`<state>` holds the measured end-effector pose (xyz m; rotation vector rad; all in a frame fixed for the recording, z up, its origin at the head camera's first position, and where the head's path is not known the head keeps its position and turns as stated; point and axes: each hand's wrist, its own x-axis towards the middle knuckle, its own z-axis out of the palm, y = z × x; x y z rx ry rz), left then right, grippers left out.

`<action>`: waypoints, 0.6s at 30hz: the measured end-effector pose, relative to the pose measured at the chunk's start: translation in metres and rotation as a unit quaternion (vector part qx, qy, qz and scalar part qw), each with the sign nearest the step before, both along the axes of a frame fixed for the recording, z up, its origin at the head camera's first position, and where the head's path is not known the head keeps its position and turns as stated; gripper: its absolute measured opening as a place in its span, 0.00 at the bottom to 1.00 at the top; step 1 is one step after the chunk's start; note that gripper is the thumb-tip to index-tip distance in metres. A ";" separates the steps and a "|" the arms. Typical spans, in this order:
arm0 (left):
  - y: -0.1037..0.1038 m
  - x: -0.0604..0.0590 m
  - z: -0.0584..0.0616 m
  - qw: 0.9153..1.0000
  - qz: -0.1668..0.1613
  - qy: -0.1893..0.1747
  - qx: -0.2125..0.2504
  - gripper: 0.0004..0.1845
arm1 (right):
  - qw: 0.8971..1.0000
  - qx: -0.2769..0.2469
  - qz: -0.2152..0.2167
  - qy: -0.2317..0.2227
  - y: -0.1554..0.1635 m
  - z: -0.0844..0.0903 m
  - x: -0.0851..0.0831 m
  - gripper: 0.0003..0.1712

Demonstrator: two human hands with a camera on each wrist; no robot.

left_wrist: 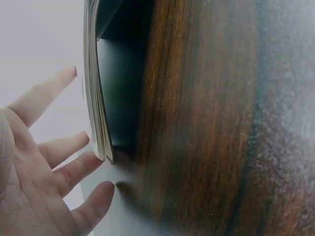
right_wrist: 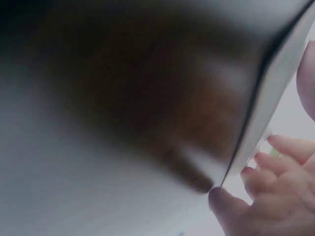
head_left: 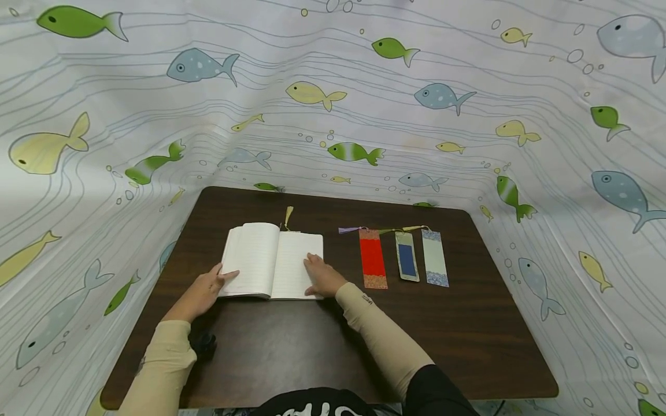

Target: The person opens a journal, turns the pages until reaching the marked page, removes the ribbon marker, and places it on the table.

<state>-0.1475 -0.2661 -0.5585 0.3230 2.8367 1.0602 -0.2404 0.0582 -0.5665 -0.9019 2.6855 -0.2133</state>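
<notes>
An open notebook (head_left: 299,266) with faintly lined pages lies on the dark table. From its top edge pokes a yellow tassel (head_left: 288,215), beside a thin sliver at the page top; whatever it hangs from is hidden between the pages. My left hand (head_left: 205,289) rests at the notebook's lower left edge, one finger stretched over the left page. In the left wrist view the fingers of that hand (left_wrist: 49,172) are spread along the page stack (left_wrist: 96,93). On the right page lies my right hand (head_left: 325,278), fingers extended; the right wrist view shows its fingertips by the notebook's edge (right_wrist: 268,101).
Right of the notebook lie a red bookmark (head_left: 373,263) with a purple tassel, a blue-centred bookmark (head_left: 407,260) with a green tassel, and a pale bookmark (head_left: 435,261) with a yellow tassel. A fish-patterned curtain (head_left: 364,127) surrounds the brown table (head_left: 442,341).
</notes>
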 end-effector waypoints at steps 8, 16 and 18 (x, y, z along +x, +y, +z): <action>-0.001 0.000 0.000 1.000 -0.002 0.002 0.009 0.39 | 0.999 0.050 -0.018 0.006 0.012 0.007 -0.003 0.60; 0.000 0.000 0.000 1.000 0.003 0.010 0.013 0.37 | 0.997 0.060 -0.007 0.047 0.011 0.008 0.002 0.57; 0.000 0.001 0.000 1.000 0.004 0.010 0.012 0.36 | 0.996 0.066 -0.005 0.063 0.011 0.007 0.002 0.56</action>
